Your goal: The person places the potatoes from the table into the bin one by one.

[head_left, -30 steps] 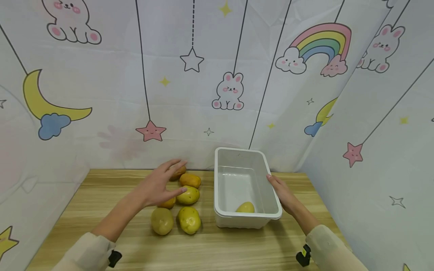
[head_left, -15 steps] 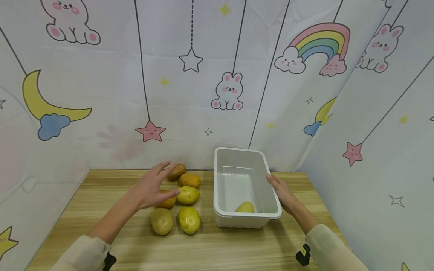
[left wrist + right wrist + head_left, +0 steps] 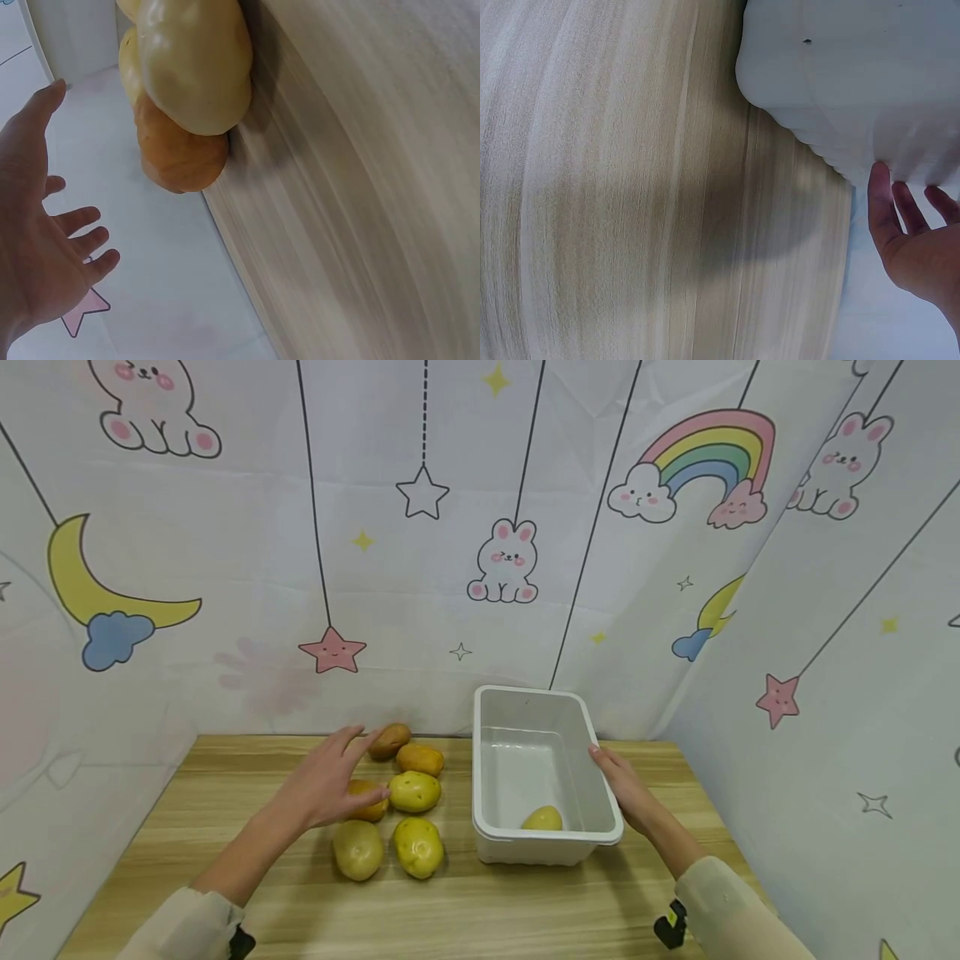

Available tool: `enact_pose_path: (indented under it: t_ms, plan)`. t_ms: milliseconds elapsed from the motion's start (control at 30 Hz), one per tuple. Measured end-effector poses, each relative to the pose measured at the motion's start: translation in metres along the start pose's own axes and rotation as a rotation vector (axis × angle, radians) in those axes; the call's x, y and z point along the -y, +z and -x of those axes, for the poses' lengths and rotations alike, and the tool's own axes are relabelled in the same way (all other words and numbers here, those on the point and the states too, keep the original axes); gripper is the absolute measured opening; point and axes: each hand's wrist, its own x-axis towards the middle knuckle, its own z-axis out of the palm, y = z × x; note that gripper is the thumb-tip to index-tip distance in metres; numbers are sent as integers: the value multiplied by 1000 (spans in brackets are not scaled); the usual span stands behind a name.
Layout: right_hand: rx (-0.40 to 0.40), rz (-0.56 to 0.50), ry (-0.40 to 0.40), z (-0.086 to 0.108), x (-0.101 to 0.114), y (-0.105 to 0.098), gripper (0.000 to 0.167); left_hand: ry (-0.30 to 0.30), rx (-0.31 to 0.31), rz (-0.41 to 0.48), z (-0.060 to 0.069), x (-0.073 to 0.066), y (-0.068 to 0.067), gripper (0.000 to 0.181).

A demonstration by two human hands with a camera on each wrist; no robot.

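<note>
My left hand (image 3: 326,781) hovers with spread fingers over the left side of a group of potatoes, holding nothing. Its thumb tip overlaps the edge of a yellow potato (image 3: 417,792) in the head view; the left wrist view shows the palm apart from the potatoes. Nearer me lie a pale potato (image 3: 358,850) and another yellow potato (image 3: 418,847). Orange-brown, potato-shaped pieces (image 3: 421,760) lie behind and partly under the hand's outline. My right hand (image 3: 626,785) grips the right rim of a white plastic bin (image 3: 517,834), fingers against its outer wall. One potato (image 3: 543,818) lies inside.
The wooden table (image 3: 420,918) ends at the back against a white cloth backdrop (image 3: 420,635) printed with bunnies, stars and a rainbow. Another cloth face closes off the right side. The bin stands right of the potato group, near the back edge.
My left hand has drawn back to the left, uncovering more of the brown piece at the back and the yellow potato. The right hand and bin have stayed put.
</note>
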Motion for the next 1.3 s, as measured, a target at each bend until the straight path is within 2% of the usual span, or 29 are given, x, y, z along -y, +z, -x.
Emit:
enact_pose_path:
  t_ms: [433,767,1033,1300]
  plan:
    - [4,-14,11,-1,-1,-1,72,-107,83,-33,8,1,16,102]
    - [-4,-13,11,-1,0,1,71,-146,105,17,13,3,26,100]
    - [-3,-6,7,-1,-2,0,72,-221,168,57,13,1,32,100]
    - [-12,-6,9,0,-1,0,71,-232,213,51,15,-2,36,99]
